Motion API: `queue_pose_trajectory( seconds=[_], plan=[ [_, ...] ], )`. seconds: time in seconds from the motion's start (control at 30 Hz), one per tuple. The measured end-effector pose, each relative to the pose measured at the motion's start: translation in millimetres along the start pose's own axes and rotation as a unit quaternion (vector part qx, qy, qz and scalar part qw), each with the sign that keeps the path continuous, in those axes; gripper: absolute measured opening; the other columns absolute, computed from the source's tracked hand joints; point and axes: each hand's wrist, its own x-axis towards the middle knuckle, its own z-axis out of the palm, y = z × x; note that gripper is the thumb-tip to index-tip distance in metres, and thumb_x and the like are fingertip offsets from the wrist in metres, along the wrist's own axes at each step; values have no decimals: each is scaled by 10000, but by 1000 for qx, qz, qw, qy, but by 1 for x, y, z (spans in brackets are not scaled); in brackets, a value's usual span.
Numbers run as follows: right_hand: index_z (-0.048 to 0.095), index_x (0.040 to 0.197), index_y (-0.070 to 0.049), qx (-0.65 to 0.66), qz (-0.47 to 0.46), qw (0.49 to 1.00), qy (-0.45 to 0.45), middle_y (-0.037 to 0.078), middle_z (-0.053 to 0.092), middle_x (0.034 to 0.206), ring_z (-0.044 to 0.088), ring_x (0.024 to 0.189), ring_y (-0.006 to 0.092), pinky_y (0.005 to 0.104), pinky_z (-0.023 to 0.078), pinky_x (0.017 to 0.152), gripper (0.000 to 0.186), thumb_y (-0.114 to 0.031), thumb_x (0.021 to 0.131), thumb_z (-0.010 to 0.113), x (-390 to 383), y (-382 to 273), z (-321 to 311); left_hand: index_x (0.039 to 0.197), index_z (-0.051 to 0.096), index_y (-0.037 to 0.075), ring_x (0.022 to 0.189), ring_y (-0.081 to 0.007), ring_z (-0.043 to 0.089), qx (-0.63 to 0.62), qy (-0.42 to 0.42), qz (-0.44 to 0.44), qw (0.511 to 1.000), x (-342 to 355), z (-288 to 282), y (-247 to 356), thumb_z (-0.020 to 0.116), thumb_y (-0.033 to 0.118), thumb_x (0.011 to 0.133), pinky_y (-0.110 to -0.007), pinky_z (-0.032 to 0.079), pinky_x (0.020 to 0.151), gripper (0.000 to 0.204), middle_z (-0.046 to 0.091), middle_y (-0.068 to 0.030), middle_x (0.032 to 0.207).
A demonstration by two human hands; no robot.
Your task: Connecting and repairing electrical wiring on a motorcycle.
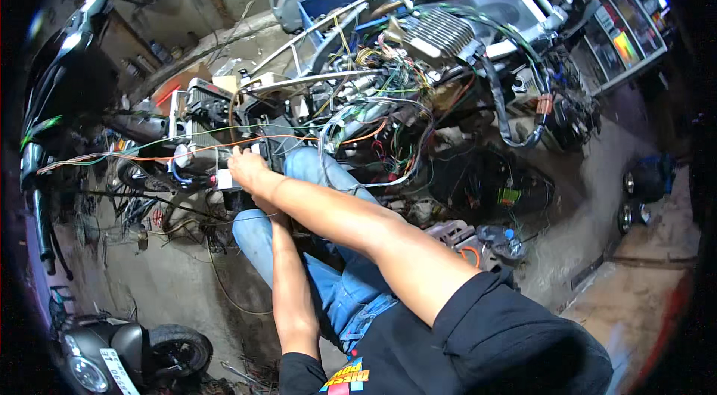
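Note:
My right hand (pixel 248 168) reaches across to the front of a stripped motorcycle frame (pixel 314 78). Its fingers are curled together beside a small white block (pixel 224 179); what they pinch is too small to make out. Below the right wrist, my left hand (pixel 264 204) is mostly covered by the right forearm, so its fingers do not show. Orange and green wires (pixel 160 156) stretch from the handlebar at the left past my right hand into the frame. A radiator (pixel 200 111) sits just beyond the hands. Loops of grey cable (pixel 325 145) hang right of them.
A tangle of coloured wires (pixel 388 59) lies along the frame, near a finned metal part (pixel 439 33). Handlebars (pixel 33 163) stand at the left. A parked motorcycle (pixel 112 354) is at lower left. A clear bottle (pixel 504 242) lies at my right, with a glass cabinet (pixel 624 29) beyond.

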Motion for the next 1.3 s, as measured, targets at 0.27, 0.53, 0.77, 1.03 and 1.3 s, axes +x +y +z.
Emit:
queue_pose_trajectory(
  seconds=[0.27,0.53,0.77,1.03,1.3],
  plan=[
    [657,1163,-52,39,69,996,-49,186,540,1319,588,1123,285,387,502,822,315,-182,884,593,1,-10,-22,995,657,40,798,-372,695,30,-20,41,999,2,-21,12,714,344,833,-461,548,672,349,713,-204,904],
    [685,1119,-27,9,46,997,-55,124,653,1112,627,1015,258,409,489,767,348,-180,808,656,3,-3,-29,994,654,34,779,-375,693,57,-31,62,996,3,-29,12,696,343,854,-469,543,655,342,710,-211,884],
    [707,1116,-69,34,54,998,-26,124,690,1114,636,1023,274,456,487,790,414,-239,740,733,0,-1,-32,993,652,30,762,-377,691,73,-42,82,993,7,-36,15,680,343,872,-476,539,640,337,707,-218,865],
    [692,1071,-38,204,125,970,49,105,656,989,636,928,284,388,510,781,254,-110,845,600,-32,-2,-105,992,649,25,742,-380,688,97,-58,111,987,13,-38,17,662,342,893,-484,534,623,333,704,-225,845],
    [553,1139,9,570,42,757,317,181,633,1020,654,932,316,376,535,764,243,-46,911,615,-262,7,-195,991,646,19,723,-383,686,168,-94,173,966,34,-36,33,643,342,914,-492,530,605,331,701,-233,824]
  ],
)
